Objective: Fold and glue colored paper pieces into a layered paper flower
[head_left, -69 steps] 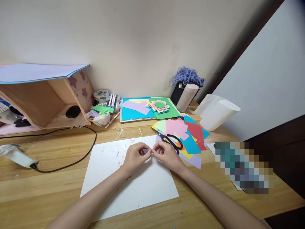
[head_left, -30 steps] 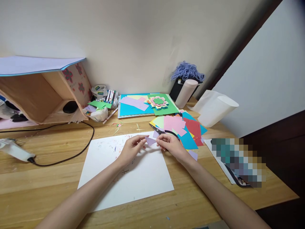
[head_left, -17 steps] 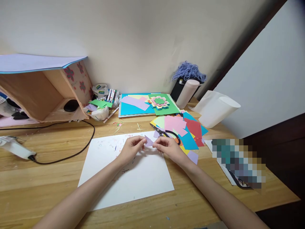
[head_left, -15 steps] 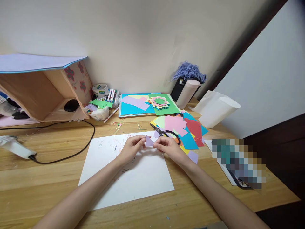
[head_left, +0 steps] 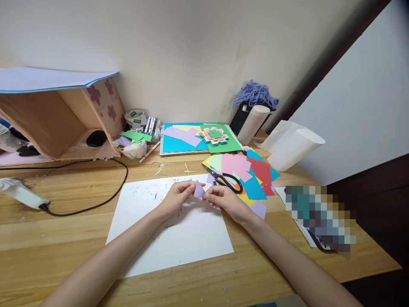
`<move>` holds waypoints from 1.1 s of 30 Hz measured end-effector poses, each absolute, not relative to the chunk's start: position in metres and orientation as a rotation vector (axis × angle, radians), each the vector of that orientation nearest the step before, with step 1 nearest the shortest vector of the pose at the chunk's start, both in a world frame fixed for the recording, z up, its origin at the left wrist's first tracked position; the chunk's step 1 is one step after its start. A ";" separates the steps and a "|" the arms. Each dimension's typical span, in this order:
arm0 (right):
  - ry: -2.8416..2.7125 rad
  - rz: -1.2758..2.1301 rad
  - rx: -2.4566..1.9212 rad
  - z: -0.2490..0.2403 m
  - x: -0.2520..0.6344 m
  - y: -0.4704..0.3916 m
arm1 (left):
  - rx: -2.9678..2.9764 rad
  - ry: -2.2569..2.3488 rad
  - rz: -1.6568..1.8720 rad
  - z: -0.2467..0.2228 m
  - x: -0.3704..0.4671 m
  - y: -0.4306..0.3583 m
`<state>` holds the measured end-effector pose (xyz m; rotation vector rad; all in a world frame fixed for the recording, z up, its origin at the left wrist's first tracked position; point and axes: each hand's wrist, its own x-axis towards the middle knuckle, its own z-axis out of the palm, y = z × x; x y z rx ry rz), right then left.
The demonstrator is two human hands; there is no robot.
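Between my two hands is a small triangular piece of folded purple paper (head_left: 199, 190). My left hand (head_left: 178, 197) pinches its left side between thumb and fingers. At its lower right corner, my right hand (head_left: 226, 201) grips it with the fingertips. Both hands are above a large white sheet (head_left: 198, 238) with scattered coloured specks and marks. Black-handled scissors (head_left: 223, 178) lie just beyond my right hand, on top of cut pieces of coloured paper (head_left: 252, 183) in pink, blue, red, yellow and purple.
A layered paper flower (head_left: 214, 135) rests on green paper over stacked coloured sheets (head_left: 169, 147) at the back. Markers and tape stand by a cardboard box (head_left: 108, 115). On the left lies a glue gun (head_left: 22, 196) with its black cord. White paper rolls (head_left: 295, 147) stand back right.
The purple paper has turned slightly and looks narrower between my fingers. Both hands stay in nearly the same place, and the view has shifted a little.
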<state>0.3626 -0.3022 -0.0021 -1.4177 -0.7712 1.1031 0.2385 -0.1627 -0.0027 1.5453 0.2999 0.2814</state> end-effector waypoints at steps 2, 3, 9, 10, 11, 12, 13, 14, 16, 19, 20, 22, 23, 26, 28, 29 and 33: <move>-0.766 1.111 -1.415 -0.003 0.363 -0.302 | 1.542 0.309 0.269 -0.003 0.238 -0.163; -0.764 1.115 -1.416 -0.004 0.363 -0.303 | 1.536 0.309 0.269 -0.003 0.237 -0.164; -0.829 1.120 -1.493 -0.001 0.363 -0.304 | 1.508 0.236 0.263 -0.002 0.237 -0.164; -0.854 1.114 -1.515 -0.001 0.363 -0.304 | 1.515 0.230 0.274 -0.002 0.237 -0.164; -0.883 1.108 -1.537 0.000 0.362 -0.304 | 1.520 0.238 0.289 -0.003 0.237 -0.164; -0.910 1.094 -1.558 0.000 0.362 -0.304 | 1.523 0.261 0.304 -0.004 0.238 -0.165; -0.933 1.054 -1.581 0.001 0.361 -0.304 | 1.521 0.295 0.317 -0.005 0.239 -0.165; -0.960 0.985 -1.604 0.002 0.360 -0.304 | 1.516 0.335 0.328 -0.007 0.239 -0.166; -1.048 0.776 -1.636 0.005 0.358 -0.305 | 1.499 0.406 0.351 -0.010 0.241 -0.167; -1.322 0.443 -1.650 0.009 0.356 -0.306 | 1.492 0.458 0.385 -0.012 0.242 -0.168; -1.418 0.363 -1.658 0.010 0.356 -0.306 | 1.493 0.465 0.391 -0.012 0.242 -0.168; -1.529 0.246 -1.695 0.008 0.356 -0.307 | 1.488 0.461 0.381 -0.011 0.242 -0.168; -1.542 0.212 -1.716 0.006 0.357 -0.307 | 1.480 0.456 0.369 -0.010 0.242 -0.168; -1.501 0.171 -1.736 0.002 0.358 -0.308 | 1.433 0.458 0.312 -0.006 0.242 -0.168; -1.454 0.174 -1.713 0.003 0.358 -0.309 | 1.408 0.476 0.283 -0.005 0.242 -0.168; -1.421 0.191 -1.700 0.004 0.358 -0.309 | 1.401 0.480 0.275 -0.005 0.242 -0.168; -1.208 0.351 -1.678 0.008 0.356 -0.306 | 1.414 0.457 0.248 -0.005 0.242 -0.167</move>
